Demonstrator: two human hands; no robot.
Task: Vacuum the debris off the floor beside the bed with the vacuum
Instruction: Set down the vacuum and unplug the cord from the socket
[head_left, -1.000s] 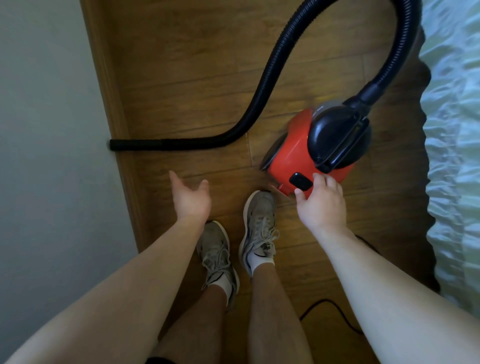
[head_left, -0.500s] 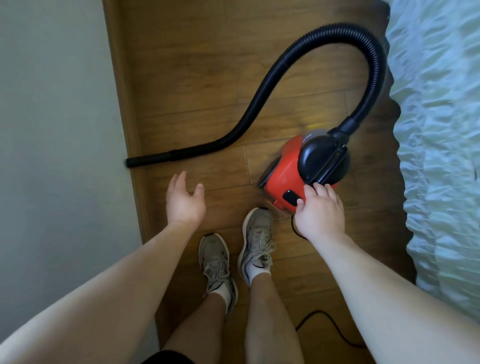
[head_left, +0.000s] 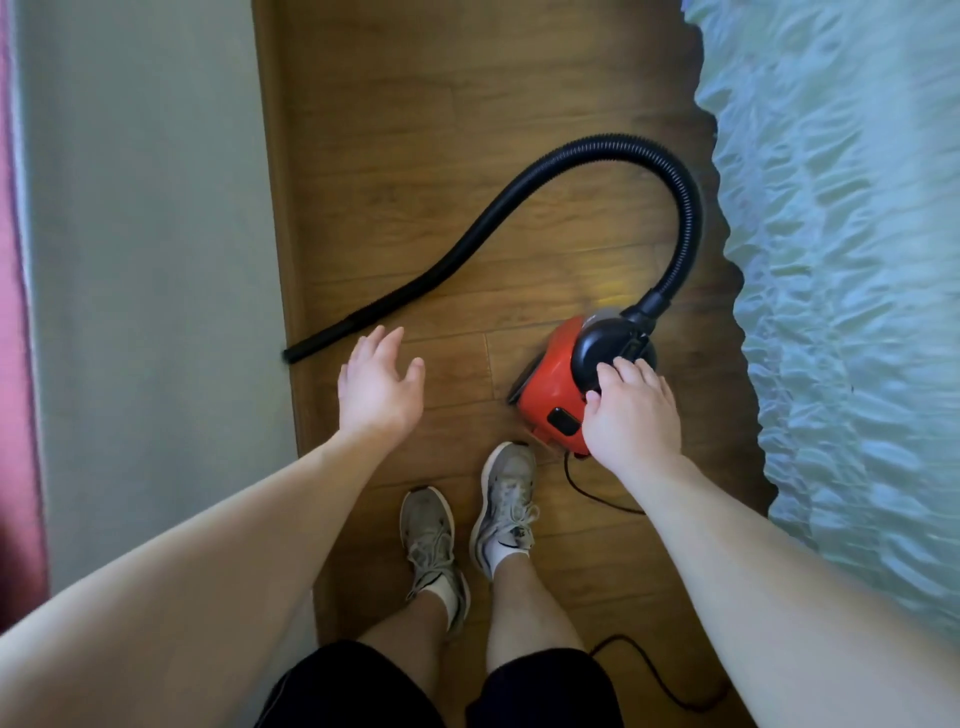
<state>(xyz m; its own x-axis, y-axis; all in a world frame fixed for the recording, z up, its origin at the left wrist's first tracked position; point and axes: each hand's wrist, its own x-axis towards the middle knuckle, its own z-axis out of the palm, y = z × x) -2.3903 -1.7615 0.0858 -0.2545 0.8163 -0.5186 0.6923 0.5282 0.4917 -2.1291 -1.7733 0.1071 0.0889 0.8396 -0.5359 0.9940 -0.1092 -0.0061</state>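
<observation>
A small red canister vacuum (head_left: 550, 387) with a black top stands on the wood floor (head_left: 415, 130) beside the bed (head_left: 841, 260). Its black ribbed hose (head_left: 519, 197) arcs up from the top and runs left along the floor, and the nozzle end (head_left: 311, 348) lies against the baseboard. My right hand (head_left: 631, 415) lies over the vacuum's black handle with the fingers curled on it. My left hand (head_left: 379, 389) hovers open above the floor, just right of the nozzle end and apart from it. I cannot make out any debris on the floor.
A grey-green wall (head_left: 145, 260) with a wooden baseboard (head_left: 280, 208) bounds the narrow floor strip on the left, with a pink curtain (head_left: 15, 312) beyond it. My shoes (head_left: 504, 499) stand just below the vacuum. The black power cord (head_left: 587, 488) trails back past my right foot.
My right hand has slid from the vacuum's rear button up onto the black handle. My left hand has shifted slightly right. The view has pulled back and shows more bed and wall.
</observation>
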